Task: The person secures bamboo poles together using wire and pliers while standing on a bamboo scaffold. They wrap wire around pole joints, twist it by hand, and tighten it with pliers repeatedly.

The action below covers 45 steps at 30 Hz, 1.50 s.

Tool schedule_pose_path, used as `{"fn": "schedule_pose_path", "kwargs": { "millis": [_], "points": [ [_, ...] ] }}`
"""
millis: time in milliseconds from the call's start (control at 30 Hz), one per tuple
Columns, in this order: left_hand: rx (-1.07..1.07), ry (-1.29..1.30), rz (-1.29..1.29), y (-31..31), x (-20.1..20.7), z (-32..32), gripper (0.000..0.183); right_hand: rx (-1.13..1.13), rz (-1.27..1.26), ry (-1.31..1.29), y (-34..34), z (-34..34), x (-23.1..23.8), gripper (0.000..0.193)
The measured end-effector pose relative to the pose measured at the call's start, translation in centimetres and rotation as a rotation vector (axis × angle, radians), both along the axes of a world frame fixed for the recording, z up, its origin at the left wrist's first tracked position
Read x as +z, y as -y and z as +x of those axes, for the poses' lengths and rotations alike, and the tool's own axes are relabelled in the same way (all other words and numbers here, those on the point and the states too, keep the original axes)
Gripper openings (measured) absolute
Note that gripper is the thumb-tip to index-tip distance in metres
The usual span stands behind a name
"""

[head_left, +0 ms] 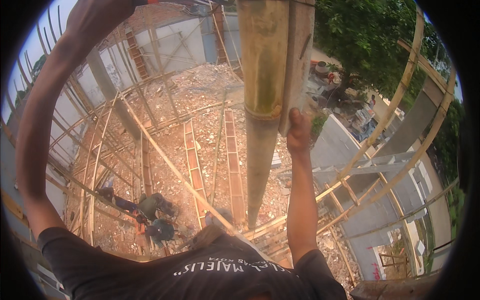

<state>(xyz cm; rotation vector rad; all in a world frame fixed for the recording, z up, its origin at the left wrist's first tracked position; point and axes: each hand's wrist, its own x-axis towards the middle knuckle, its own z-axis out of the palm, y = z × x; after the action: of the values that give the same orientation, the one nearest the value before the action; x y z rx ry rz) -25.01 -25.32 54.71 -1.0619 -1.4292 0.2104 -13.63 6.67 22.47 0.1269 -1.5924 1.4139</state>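
Note:
A thick bamboo pole (262,80) stands upright in front of me, with a wooden board (298,65) flat along its right side. My right hand (299,131) is closed around the board's lower end, thumb pointing up. High at the upper left, my left hand (97,17) is raised and bent inward, partly cut off by the picture's edge. It appears closed on a tool with a dark and red handle (150,1), whose kind I cannot make out. A thin dark wire (300,4) crosses the board near the top.
Far below lies rubble ground (200,90) with long wooden formwork frames (234,160). Several people (157,220) crouch there at the lower left. Bamboo scaffold poles (395,110) curve along the right, beside grey walls (330,140) and a tree (370,40). A diagonal pole (170,162) runs below me.

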Motion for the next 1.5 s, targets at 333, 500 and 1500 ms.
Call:
{"fn": "schedule_pose_path", "kwargs": {
  "millis": [333, 500, 1500],
  "points": [
    [0.116, 0.526, 0.116, -0.9, -2.9, 1.9, 0.038, -0.057, 0.022, 0.07, 0.3, 0.1, 0.0, 0.071],
    [0.041, 0.785, 0.04, -0.4, -2.2, 4.3, 0.047, 0.047, -0.092, 0.036, 0.6, 0.8, 0.2, 0.068],
    [0.169, 1.677, -0.509, 2.5, 2.7, -0.9, 0.054, 0.754, 0.023, -0.369, 18.6, -8.0, 18.1, 0.031]
  ]
}}
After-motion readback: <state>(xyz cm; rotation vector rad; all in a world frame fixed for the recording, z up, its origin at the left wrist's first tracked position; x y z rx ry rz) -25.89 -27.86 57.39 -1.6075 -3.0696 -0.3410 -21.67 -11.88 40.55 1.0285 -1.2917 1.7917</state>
